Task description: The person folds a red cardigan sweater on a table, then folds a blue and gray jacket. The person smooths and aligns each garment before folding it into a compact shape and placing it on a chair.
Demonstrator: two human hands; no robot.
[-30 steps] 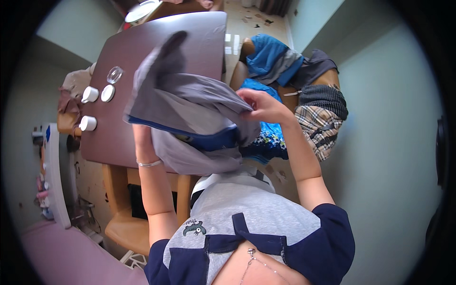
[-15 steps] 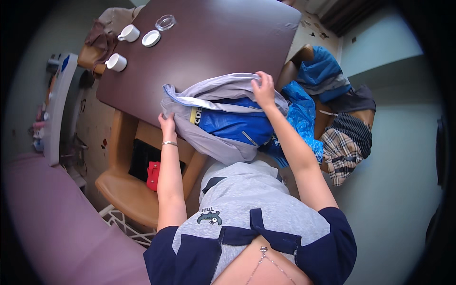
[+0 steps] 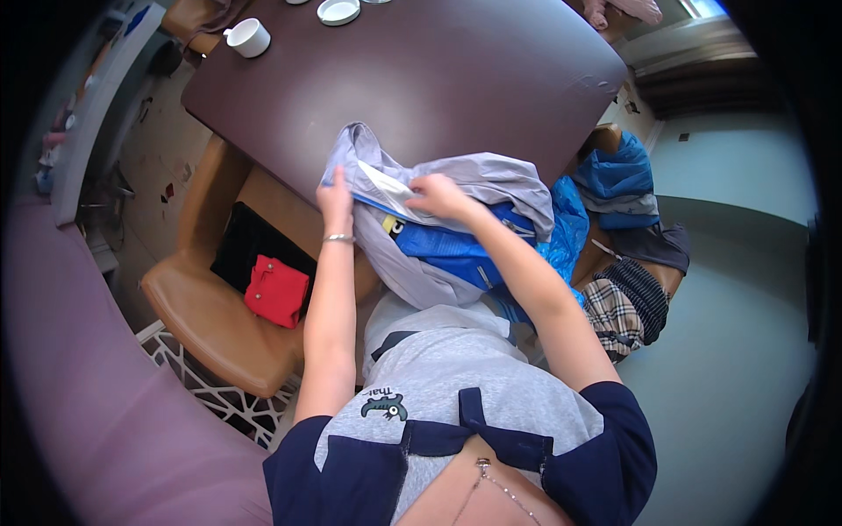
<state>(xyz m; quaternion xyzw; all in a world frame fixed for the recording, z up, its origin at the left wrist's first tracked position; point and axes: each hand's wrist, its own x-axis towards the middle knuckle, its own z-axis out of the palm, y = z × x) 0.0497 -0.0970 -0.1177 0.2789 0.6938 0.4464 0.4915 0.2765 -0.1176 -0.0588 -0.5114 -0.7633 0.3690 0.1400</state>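
A pale grey jacket [image 3: 487,175] with a white inner side and blue edging lies spread over the near edge of the table and hangs down in front of me. Bright blue material with a yellow patch [image 3: 452,252] shows between its front edges. My left hand [image 3: 335,203] is closed on the jacket's left part, by the raised grey fold. On the white strip near the middle, my right hand [image 3: 438,197] has its fingers curled and pinches the cloth. The fingertips of both hands are partly hidden.
Left of me, a tan chair [image 3: 219,324] bears a folded red item [image 3: 277,291] on black cloth [image 3: 237,241]. Several garments, with blue [image 3: 618,184] and plaid [image 3: 611,311] ones, lie over a chair at right. A white mug [image 3: 248,38] and white dish [image 3: 338,10] stand on the dark table [image 3: 438,79].
My right hand has moved left from the jacket's far right edge to its middle. The left hand has risen slightly, lifting the left part into a peak. The view has shifted.
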